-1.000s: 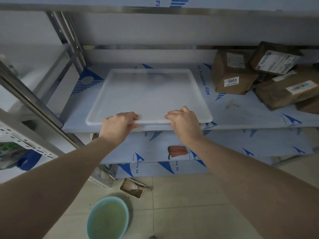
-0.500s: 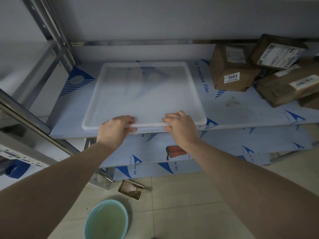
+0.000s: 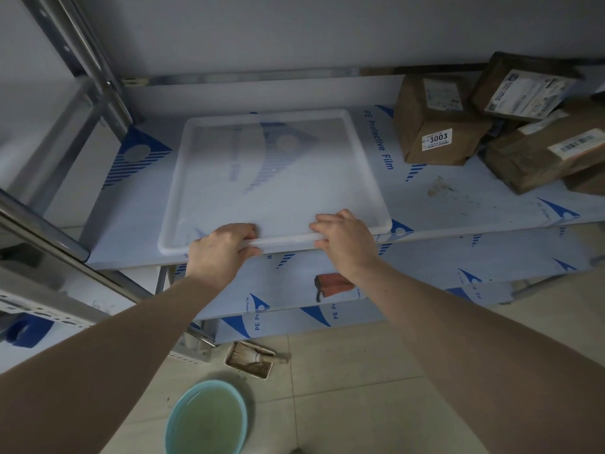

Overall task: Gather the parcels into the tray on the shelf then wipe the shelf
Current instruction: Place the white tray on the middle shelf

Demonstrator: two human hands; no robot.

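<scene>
Film-covered shelf (image 3: 458, 204); tray (image 3: 271, 178) left, parcels (image 3: 438, 126) right.

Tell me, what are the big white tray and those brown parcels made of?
The tray looks like frosted, see-through plastic: the shelf's blue print shows faintly through its base. The parcels look wrapped in brown paper or cardboard, matte and creased, with white printed labels stuck on. What is inside them cannot be seen. The left hand and right hand both grip the tray's near rim.
</scene>
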